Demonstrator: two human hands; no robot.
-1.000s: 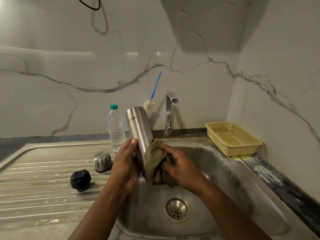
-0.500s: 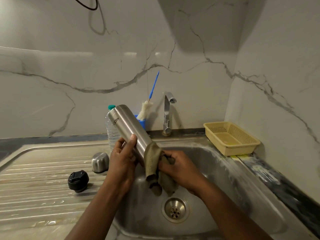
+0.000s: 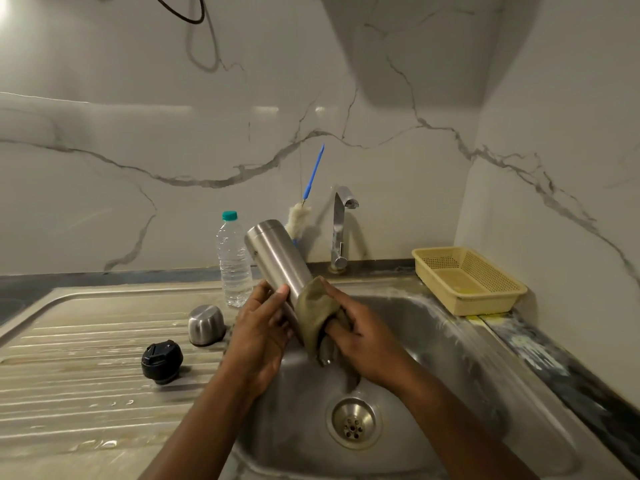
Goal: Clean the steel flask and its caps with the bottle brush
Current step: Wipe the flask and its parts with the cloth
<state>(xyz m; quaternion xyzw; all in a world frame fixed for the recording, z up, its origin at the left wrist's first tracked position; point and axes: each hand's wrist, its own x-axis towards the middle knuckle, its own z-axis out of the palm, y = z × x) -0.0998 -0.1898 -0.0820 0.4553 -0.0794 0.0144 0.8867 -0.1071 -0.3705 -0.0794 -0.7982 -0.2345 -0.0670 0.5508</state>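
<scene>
I am holding the steel flask [image 3: 277, 258] over the sink [image 3: 450, 348], tilted, with its upper end pointing up and to the left. My left hand [image 3: 261, 327] is gripping its lower body from the left, thumb lying up along the metal, fingers curling behind it. My right hand [image 3: 367, 344] is clamping an olive cloth [image 3: 313, 313] around the flask's lower end, fingers digging into the fabric, forearm reaching in from the lower right. The steel cap [image 3: 206, 323] is sitting on the bench [image 3: 86, 375] just left of my left hand. The black cap [image 3: 161, 360] is lying nearer me, apart from it. The bottle brush [image 3: 299, 218] is leaning at the wall behind the flask, beside the tap [image 3: 341, 230].
</scene>
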